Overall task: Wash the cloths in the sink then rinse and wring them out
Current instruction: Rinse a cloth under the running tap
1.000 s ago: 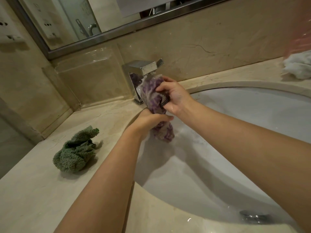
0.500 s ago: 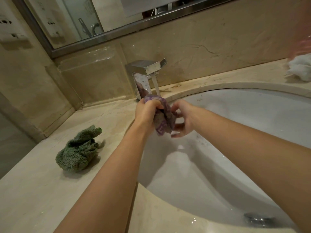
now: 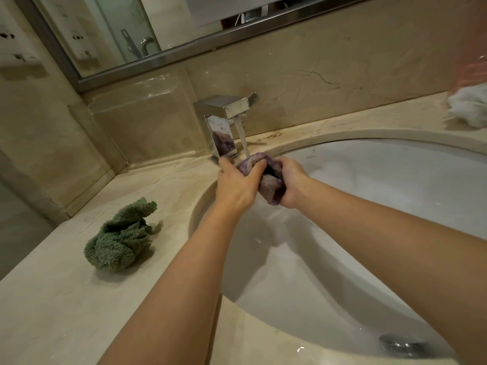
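At centre frame, just below the running faucet [image 3: 227,119], my left hand [image 3: 237,184] and right hand [image 3: 291,180] both grip the bunched purple cloth [image 3: 266,180] over the far-left edge of the sink [image 3: 369,206]; my fingers curl round it and hide most of its folds. Water from the spout lands on the cloth's top. Left of the basin, a crumpled green cloth [image 3: 120,242] lies on the marble counter [image 3: 52,299]. At the right edge, a white cloth [image 3: 470,108] is cut off by the frame, with a blurred pink shape above it. At lower right, the drain [image 3: 402,345] is dim and partly hidden by my forearm.
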{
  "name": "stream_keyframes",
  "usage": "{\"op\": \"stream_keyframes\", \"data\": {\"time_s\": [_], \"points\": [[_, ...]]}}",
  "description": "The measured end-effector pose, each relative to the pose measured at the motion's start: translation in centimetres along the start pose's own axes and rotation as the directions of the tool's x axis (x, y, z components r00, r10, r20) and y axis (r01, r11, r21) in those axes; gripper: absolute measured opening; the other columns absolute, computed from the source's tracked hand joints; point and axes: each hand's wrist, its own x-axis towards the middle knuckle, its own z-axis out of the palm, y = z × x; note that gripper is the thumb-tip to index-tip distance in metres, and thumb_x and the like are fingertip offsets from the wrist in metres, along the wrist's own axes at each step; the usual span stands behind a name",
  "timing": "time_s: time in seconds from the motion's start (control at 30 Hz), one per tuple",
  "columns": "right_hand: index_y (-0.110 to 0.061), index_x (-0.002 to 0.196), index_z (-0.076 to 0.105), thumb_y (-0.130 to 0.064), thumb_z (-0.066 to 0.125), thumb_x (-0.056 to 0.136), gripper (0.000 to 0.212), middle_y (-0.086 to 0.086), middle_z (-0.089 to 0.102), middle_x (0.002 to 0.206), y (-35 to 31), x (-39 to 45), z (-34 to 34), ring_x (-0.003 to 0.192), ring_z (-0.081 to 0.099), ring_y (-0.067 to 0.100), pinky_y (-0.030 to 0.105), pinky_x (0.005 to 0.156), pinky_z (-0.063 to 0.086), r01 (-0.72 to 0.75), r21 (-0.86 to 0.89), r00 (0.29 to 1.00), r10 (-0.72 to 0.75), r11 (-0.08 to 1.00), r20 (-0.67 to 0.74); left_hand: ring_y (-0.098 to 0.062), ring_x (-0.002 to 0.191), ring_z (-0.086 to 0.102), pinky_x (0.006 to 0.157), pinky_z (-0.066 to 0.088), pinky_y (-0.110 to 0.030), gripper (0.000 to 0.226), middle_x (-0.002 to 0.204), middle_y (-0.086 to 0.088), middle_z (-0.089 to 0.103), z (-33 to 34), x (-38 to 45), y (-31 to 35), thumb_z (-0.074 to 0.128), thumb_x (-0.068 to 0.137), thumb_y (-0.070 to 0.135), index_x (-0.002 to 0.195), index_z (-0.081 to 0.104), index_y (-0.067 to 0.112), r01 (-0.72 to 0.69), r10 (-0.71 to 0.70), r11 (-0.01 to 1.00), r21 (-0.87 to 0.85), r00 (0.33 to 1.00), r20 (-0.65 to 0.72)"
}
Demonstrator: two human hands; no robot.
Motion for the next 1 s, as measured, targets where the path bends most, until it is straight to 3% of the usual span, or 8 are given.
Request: {"op": "stream_keyframes", "data": {"time_s": [0.2,0.33,0.4,0.5,0.67,0.77,0.87,1.0], "points": [[-0.022,0.092,0.069,-0.050,0.057,0.086,0.030,0.003,0.069,0.079,0.6,0.2,2.4,0.070,0.062,0.023,0.025,0.049,0.042,0.065,-0.222,0.988,-0.093,0.973,-0.121,-0.025,0.096,0.059,0.086,0.048,-0.039,0.034,0.101,-0.006,0.062,0.0,-0.4,1.0,0.038,0.100,0.047,0.104,0.054,0.016,-0.206,0.207,0.978,0.015,0.975,-0.078],[-0.025,0.089,0.065,-0.033,0.049,0.094,0.019,0.001,0.068,0.091,0.6,-0.3,2.9,0.087,0.062,0.024,0.036,0.081,0.054,0.317,-0.358,0.874,-0.417,0.878,-0.249,-0.029,0.093,0.063,0.080,0.051,-0.037,0.041,0.100,-0.010,0.067,0.0,0.2,0.9,0.031,0.103,0.038,0.109,0.066,0.016,0.061,-0.060,0.992,-0.108,0.998,0.011],[-0.021,0.068,0.062,-0.026,0.049,0.092,0.027,0.000,0.067,0.080,0.4,-0.6,2.9,0.080,0.061,0.022,0.033,0.077,0.051,0.439,-0.440,0.809,-0.558,0.783,-0.185,-0.028,0.075,0.064,0.056,0.050,-0.026,0.037,0.095,-0.011,0.068,0.0,0.5,1.1,0.034,0.101,0.038,0.110,0.065,0.018,0.206,-0.192,0.964,-0.169,0.977,0.092],[-0.013,0.059,0.057,-0.020,0.048,0.092,0.035,0.006,0.062,0.068,0.4,-1.1,3.0,0.070,0.054,0.022,0.035,0.069,0.045,0.569,-0.567,0.715,-0.699,0.596,-0.018,-0.010,0.033,0.036,0.032,0.022,-0.012,0.043,0.045,-0.001,0.047,-0.6,-0.2,1.5,0.037,0.102,0.038,0.071,0.054,0.012,0.391,-0.296,0.867,-0.308,0.903,0.313],[-0.010,0.055,0.048,-0.017,0.049,0.091,0.036,0.013,0.056,0.061,0.9,-1.1,2.5,0.066,0.052,0.031,0.040,0.066,0.046,0.696,-0.602,0.591,-0.789,0.391,0.170,-0.006,0.027,0.020,0.033,0.010,-0.011,0.055,0.036,0.005,0.026,-1.6,-0.2,1.1,0.029,0.102,0.028,0.048,0.032,0.020,0.534,-0.334,0.797,-0.281,0.778,0.532],[-0.015,0.053,0.042,-0.018,0.050,0.093,0.041,0.005,0.051,0.056,0.9,-1.2,2.3,0.066,0.052,0.031,0.038,0.063,0.043,0.716,-0.612,0.545,-0.816,0.336,0.190,-0.006,0.028,0.024,0.034,0.013,-0.011,0.048,0.037,0.006,0.031,-1.4,-0.4,1.4,0.027,0.102,0.024,0.055,0.035,0.020,0.520,-0.316,0.787,-0.332,0.802,0.507],[-0.016,0.061,0.047,-0.023,0.049,0.095,0.034,-0.002,0.051,0.063,0.3,-0.9,2.3,0.067,0.049,0.018,0.034,0.065,0.041,0.691,-0.571,0.614,-0.777,0.443,0.140,-0.009,0.042,0.043,0.037,0.025,-0.013,0.040,0.052,0.002,0.050,-1.1,-0.3,1.3,0.030,0.104,0.036,0.075,0.053,0.021,0.400,-0.274,0.813,-0.423,0.904,0.329],[-0.013,0.113,0.053,-0.048,0.044,0.096,0.040,0.012,0.065,0.109,0.1,-0.1,2.2,0.087,0.063,0.024,0.033,0.057,0.052,0.441,-0.308,0.892,-0.449,0.843,0.051,-0.019,0.081,0.062,0.054,0.043,-0.025,0.039,0.099,-0.004,0.066,-1.0,0.5,1.2,0.030,0.104,0.045,0.113,0.057,0.018,0.244,-0.245,0.853,-0.461,0.968,0.060]]}}
